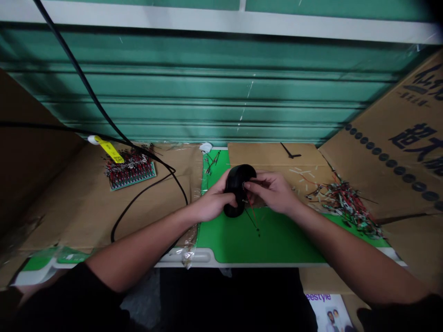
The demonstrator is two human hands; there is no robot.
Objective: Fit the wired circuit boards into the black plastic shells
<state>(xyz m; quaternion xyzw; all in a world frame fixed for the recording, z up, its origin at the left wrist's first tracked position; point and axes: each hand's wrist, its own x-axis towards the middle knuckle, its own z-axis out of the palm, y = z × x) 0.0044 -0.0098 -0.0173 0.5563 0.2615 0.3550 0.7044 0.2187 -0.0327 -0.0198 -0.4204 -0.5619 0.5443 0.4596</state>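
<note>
Clamping black casing (238, 175) mid-frame in left hand (215, 201); pinching thin wires (252, 210) in grip of right hand (273, 190). Looks unfinished, with ends (258, 230) loose.

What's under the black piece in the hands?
Green tabletop shows around the black piece, with thin red and black wires near its lower end. What lies directly beneath is hidden by it, the left hand and the right hand.
</note>
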